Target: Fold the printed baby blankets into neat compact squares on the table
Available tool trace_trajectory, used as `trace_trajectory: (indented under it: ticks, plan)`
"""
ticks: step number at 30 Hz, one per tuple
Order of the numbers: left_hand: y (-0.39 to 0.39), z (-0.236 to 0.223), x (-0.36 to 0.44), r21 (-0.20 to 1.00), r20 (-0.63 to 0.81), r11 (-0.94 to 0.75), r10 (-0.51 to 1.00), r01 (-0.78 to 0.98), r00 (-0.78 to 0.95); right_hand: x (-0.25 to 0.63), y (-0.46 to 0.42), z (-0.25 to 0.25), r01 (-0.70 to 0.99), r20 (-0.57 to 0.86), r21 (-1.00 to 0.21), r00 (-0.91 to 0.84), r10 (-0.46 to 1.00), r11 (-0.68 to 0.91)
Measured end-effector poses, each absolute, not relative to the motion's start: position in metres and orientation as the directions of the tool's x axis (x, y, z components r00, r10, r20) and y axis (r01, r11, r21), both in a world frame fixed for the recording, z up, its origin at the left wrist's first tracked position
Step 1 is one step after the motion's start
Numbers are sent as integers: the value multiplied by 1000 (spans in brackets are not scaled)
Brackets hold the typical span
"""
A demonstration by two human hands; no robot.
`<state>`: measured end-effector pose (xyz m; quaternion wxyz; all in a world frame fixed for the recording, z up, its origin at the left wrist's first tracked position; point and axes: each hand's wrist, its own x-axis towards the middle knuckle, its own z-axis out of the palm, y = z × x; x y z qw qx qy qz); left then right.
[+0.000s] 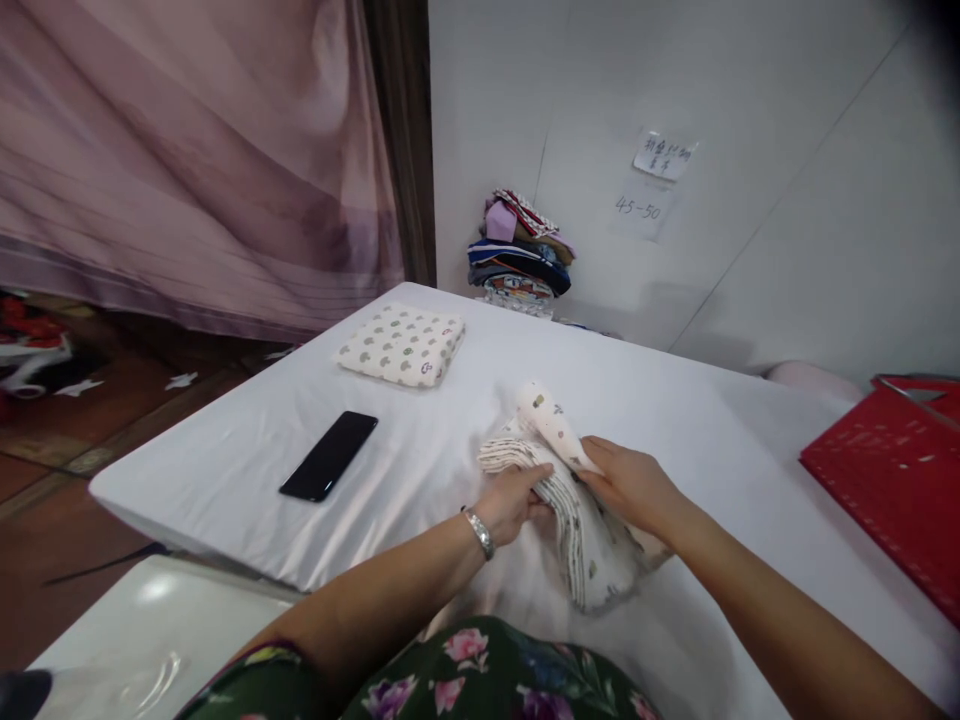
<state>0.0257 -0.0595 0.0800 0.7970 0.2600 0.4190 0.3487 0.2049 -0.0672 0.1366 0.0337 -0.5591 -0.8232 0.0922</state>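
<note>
A white cloth with small printed shapes [570,500] lies bunched on the white-covered table [675,420], part of it raised into a roll. My left hand [511,503], with a silver bracelet at the wrist, is closed on the cloth's layered edge from the left. From the right, my right hand [628,483] grips the same cloth, fingers curled over its folds. Both hands meet at the middle of the cloth.
A folded cloth of the same print [401,345] lies at the table's far left. A black phone [329,455] rests near the left edge. A stack of folded clothes [521,250] sits against the wall. A red basket [900,470] stands at the right.
</note>
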Motion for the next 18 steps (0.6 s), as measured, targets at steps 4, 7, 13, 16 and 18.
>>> trace_trajectory:
  ticks: [4,7,13,16,18]
  plan:
    - [-63,94,39,710,-458,615,773,-343,438,193,-85,135,940,-29,-73,-337,941,334]
    - [-63,102,48,700,-474,636,754,-325,456,197,-93,142,947,-17,-92,-311,950,309]
    - [-60,115,67,698,-435,646,725,-309,535,213,-112,152,953,-1,-188,-241,970,237]
    - [-59,123,76,702,-415,658,689,-273,595,216,-119,149,978,20,-130,-159,987,160]
    - [-59,131,81,714,-385,652,669,-254,635,218,-123,148,990,29,-101,-92,995,94]
